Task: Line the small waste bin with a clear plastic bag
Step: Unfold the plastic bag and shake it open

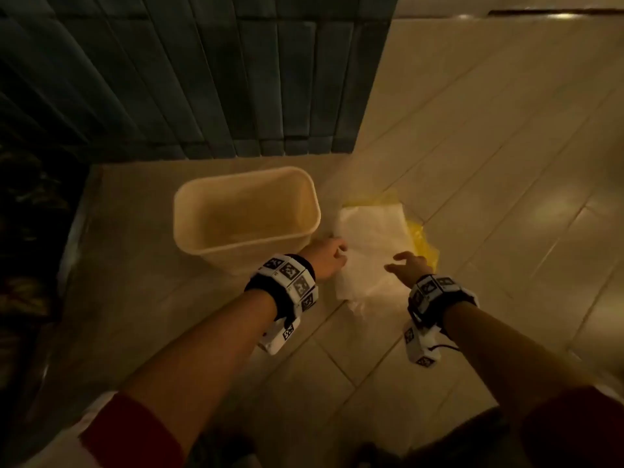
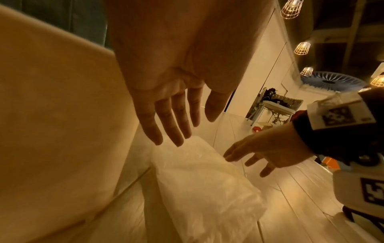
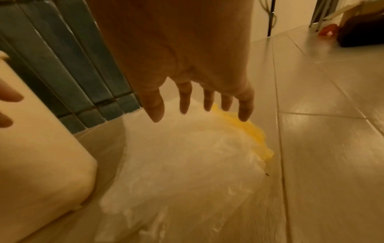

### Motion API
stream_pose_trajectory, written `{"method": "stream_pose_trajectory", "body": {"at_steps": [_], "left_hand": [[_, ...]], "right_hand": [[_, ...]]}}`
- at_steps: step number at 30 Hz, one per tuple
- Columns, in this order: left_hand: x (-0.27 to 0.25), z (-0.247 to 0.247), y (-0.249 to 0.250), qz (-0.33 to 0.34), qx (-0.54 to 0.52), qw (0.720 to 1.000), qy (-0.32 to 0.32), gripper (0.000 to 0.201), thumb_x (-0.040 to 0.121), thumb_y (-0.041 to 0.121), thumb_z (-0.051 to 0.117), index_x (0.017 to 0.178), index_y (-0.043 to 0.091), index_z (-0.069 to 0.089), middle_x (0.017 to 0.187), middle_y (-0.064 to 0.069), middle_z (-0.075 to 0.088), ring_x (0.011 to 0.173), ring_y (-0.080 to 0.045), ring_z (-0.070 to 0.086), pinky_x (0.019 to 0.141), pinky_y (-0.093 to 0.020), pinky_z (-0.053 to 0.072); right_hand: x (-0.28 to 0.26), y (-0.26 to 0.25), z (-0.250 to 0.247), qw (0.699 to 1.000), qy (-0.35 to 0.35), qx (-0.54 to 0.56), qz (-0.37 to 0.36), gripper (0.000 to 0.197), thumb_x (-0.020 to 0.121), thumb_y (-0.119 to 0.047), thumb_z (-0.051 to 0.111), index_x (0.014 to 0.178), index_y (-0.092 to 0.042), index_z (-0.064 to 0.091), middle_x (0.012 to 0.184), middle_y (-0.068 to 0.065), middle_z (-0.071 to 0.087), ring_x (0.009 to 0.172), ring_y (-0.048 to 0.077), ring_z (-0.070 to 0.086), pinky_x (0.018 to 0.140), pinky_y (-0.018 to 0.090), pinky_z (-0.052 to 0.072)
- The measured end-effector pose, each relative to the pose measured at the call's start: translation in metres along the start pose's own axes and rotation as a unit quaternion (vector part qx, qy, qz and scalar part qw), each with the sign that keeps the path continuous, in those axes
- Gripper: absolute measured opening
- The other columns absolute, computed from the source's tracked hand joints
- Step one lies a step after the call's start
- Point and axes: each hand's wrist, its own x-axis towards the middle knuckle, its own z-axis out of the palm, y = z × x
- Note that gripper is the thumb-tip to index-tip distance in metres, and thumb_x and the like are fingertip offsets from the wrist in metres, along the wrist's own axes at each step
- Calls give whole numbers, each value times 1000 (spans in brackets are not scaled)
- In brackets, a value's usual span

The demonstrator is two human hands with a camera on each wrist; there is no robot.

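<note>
While the floor (image 1: 472, 163) fills the frame, the cream waste bin (image 1: 246, 214) stands left of centre, the clear plastic bag (image 1: 368, 244) flat just right of it; left hand (image 1: 327, 261) and right hand (image 1: 410, 266) hover over the bag, fingers (image 2: 166, 121) released, grasping nothing.

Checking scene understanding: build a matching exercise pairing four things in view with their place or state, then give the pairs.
Things:
1. waste bin
2. clear plastic bag
3. yellow bag
4. right hand

Descriptions:
A. partly covered, peeking out on the floor
B. open, fingers spread above the bag
C. standing unlined by the tiled wall
D. lying flat beside the bin

Pairs: 1-C, 2-D, 3-A, 4-B
</note>
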Motion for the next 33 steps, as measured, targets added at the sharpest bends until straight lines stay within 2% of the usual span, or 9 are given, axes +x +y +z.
{"method": "stream_pose_trajectory", "body": {"at_steps": [6,11,14,17,21,24,26,28,33], "left_hand": [[27,50,-28,-41,-45,998,-32,51,94,23,48,142,11,33,144,-16,42,129,-31,45,106,-38,39],[40,97,-33,-14,5,997,-72,79,89,33,56,150,28,6,161,-5,5,147,-23,13,118,-39,22],[43,112,-38,-30,-22,995,-91,95,83,32,65,149,36,-4,161,-3,-7,147,-25,14,117,-39,24],[40,120,-38,-1,-4,996,-85,114,71,45,74,146,39,-12,160,-1,-11,147,-27,14,116,-47,24],[37,111,-17,34,90,995,-23,127,62,64,68,144,32,-23,161,4,-8,148,-27,5,114,-63,8],[36,91,8,113,95,979,140,91,83,50,50,150,16,-2,156,-7,23,141,-24,30,111,-58,27],[34,69,25,181,19,949,257,53,96,32,28,145,11,29,135,-5,52,120,-17,53,99,-38,46],[27,42,38,183,-124,940,259,36,96,19,40,132,17,46,112,5,63,103,-7,60,92,-21,49],[1,-31,62,174,-312,896,263,32,86,31,61,115,19,57,108,0,66,100,-16,63,86,-34,55]], "right_hand": [[20,16,26,986,78,144,42,88,78,-34,72,146,-25,15,154,16,7,133,43,31,101,52,38],[26,17,38,972,35,221,78,103,78,-37,71,149,-18,-2,155,18,18,134,41,35,99,49,40],[26,17,37,983,9,168,71,86,81,-42,67,145,-5,23,150,16,34,131,36,40,103,45,40],[23,13,29,986,9,168,14,51,84,-32,65,123,0,55,127,17,59,114,34,57,95,40,46],[7,-8,5,966,-14,250,-62,39,87,-25,62,115,2,60,110,17,64,93,28,60,91,43,51],[-13,-30,-24,938,-23,325,-122,30,88,-25,60,107,-3,62,103,12,64,93,29,63,88,43,51],[-31,-43,-48,924,-21,339,-177,27,90,-36,55,104,-14,63,100,7,66,98,29,64,90,43,49],[-51,-55,-72,915,-15,332,-230,36,92,-50,44,102,-21,63,96,2,66,91,22,62,81,37,47],[-90,-73,-120,900,84,245,-351,39,94,-47,38,126,-30,52,121,-2,60,112,19,56,90,34,46]]}}
